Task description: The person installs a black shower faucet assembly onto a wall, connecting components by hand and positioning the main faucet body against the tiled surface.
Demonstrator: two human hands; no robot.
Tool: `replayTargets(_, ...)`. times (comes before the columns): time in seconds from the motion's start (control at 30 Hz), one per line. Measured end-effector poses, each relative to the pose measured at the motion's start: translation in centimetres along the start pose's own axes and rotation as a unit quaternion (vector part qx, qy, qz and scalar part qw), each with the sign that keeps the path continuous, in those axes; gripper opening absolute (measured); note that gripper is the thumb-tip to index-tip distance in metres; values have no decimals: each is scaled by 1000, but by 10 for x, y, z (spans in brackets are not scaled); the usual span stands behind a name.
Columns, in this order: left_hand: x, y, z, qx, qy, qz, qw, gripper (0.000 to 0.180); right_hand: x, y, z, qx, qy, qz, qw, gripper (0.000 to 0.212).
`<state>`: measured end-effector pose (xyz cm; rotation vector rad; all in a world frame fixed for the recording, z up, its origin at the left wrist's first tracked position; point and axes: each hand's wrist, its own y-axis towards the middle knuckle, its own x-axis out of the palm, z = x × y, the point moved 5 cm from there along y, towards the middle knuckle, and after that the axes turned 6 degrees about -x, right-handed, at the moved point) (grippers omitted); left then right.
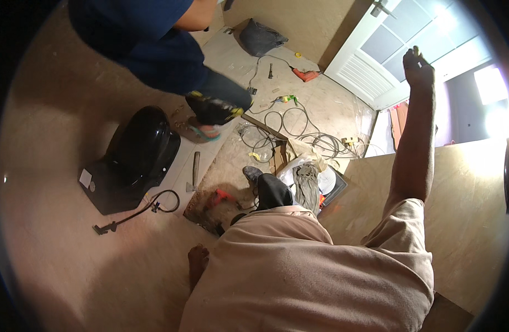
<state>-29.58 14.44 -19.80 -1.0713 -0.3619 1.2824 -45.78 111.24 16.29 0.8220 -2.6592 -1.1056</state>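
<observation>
My right arm stretches out to the upper right, and my right hand [419, 67] is raised in front of the white door. Its fingers are curled closed; whether something small sits in them is hidden. Low beside my pink-beige shirt [298, 265], my left hand [198, 258] hangs with its fingers folded and nothing visible in them. Nearest to it on the floor are a reddish-orange tool [223, 196], its kind unclear, and a hammer-like tool [195, 171] with a wooden handle. A black toilet [137, 152] lies further left, with a black hose [168, 193] beside it.
A co-worker's dark-clothed leg [210, 88] and sandal [207, 133] are beyond the toilet. Coiled cables [298, 124], an orange power tool [305, 74] and a dark bag [260, 37] lie on the floor. A grey cloth [306, 187] lies near my legs. The white door [370, 66] stands upper right.
</observation>
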Motion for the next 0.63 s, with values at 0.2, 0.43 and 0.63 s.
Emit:
replayTargets(0.2,5,-2,14,-133,-65,23,989,39,6,-57,79,424,419,230,769,24)
replayTargets(0.43,-4,15,8,-129,-67,1,989,40,-37,-89,104,397,282,265,832,39)
replayTargets(0.63,-16,36,22,-161,-16,30,986,44,-82,-92,145,398,302,323,804,59)
